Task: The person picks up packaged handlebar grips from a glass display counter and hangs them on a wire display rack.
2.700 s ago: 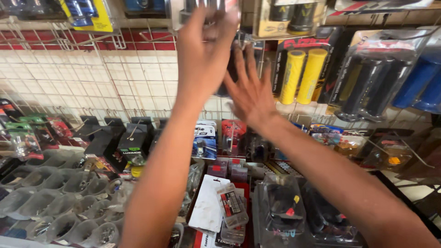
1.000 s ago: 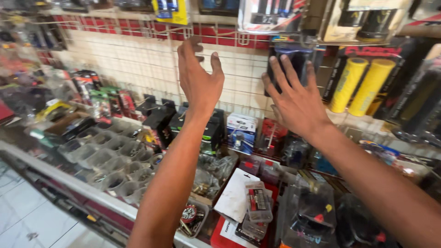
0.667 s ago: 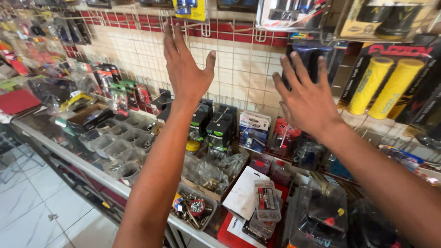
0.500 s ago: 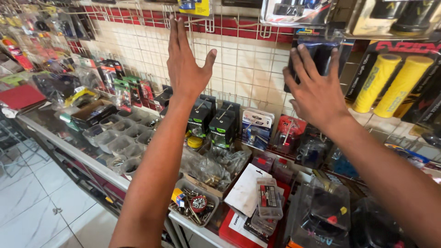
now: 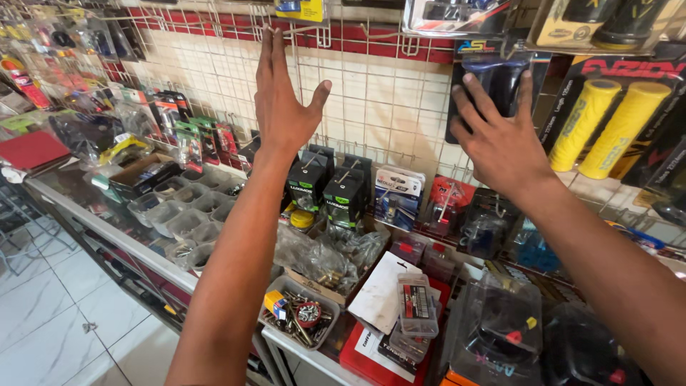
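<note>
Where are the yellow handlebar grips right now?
In the head view, the yellow handlebar grips hang in a pack on the wire grid wall at the upper right, just right of the right hand and the dark blue grips it touches.

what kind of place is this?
Most likely a small motorcycle or bike parts shop: packaged yellow handlebar grips hang on a wire grid wall, and a tray of bolts sits on the counter.
</note>
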